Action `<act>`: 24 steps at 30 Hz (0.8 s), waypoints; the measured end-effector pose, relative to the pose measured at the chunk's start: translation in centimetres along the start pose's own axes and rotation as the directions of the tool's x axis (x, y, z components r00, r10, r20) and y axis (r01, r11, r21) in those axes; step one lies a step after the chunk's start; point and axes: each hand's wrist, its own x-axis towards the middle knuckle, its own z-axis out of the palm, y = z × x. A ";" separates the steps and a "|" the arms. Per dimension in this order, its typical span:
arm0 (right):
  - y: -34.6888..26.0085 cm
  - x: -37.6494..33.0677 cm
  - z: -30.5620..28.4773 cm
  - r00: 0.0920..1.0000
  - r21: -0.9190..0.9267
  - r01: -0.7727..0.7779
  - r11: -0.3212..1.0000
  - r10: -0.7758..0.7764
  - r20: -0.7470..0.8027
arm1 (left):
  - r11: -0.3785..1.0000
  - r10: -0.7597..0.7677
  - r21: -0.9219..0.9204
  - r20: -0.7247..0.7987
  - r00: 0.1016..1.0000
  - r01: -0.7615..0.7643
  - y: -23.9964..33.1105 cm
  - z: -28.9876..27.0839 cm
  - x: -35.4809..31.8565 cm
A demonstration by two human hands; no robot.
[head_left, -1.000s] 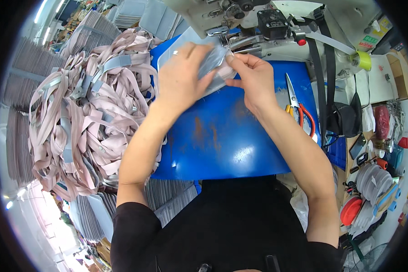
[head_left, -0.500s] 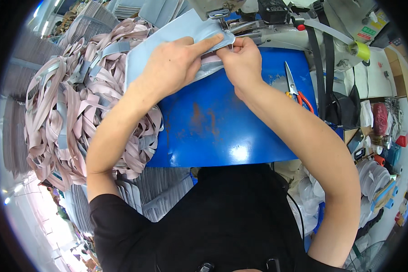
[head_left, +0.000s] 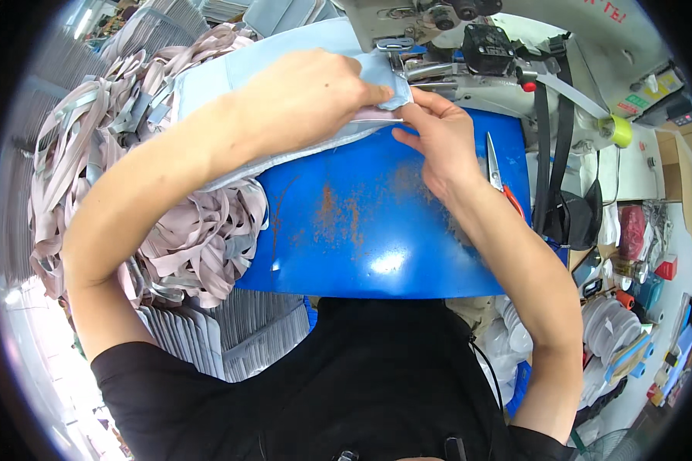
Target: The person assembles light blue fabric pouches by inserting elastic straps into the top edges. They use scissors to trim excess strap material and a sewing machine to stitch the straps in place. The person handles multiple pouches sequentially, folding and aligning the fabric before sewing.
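Note:
My left hand (head_left: 304, 96) lies on a pale blue fabric piece (head_left: 207, 77), its fingers pinching the piece's right end near the sewing machine's presser foot (head_left: 401, 63). My right hand (head_left: 438, 134) holds the same end of the fabric from the right, thumb and fingers gripping its lower edge. The fabric stretches left across the top of the blue table plate (head_left: 377, 223), which has rust marks in the middle.
A big heap of grey-pink strips (head_left: 115, 177) lies to the left. Scissors with red handles (head_left: 496, 173) rest beside my right wrist. A black strap (head_left: 550, 154) hangs off the sewing machine (head_left: 477, 54). Stacked grey pieces (head_left: 223, 338) sit below the heap. Clutter fills the right side.
Both hands have carried the fabric's end further up to the presser foot. More of the pale blue piece now lies spread to the left under my left forearm.

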 end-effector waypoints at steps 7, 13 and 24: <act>0.0 1.1 0.4 0.997 0.027 -0.064 0.998 0.065 -0.037 | 0.973 0.032 0.225 0.122 0.992 -0.059 0.3 -0.8 1.6; -0.2 1.1 0.3 0.996 0.059 -0.084 0.995 0.085 -0.024 | 0.968 0.009 0.247 0.117 0.993 -0.038 1.2 -0.8 1.9; 0.7 1.3 0.3 0.999 0.126 -0.044 0.991 0.048 -0.025 | 0.950 -0.187 0.257 0.016 0.982 0.176 4.2 1.9 2.7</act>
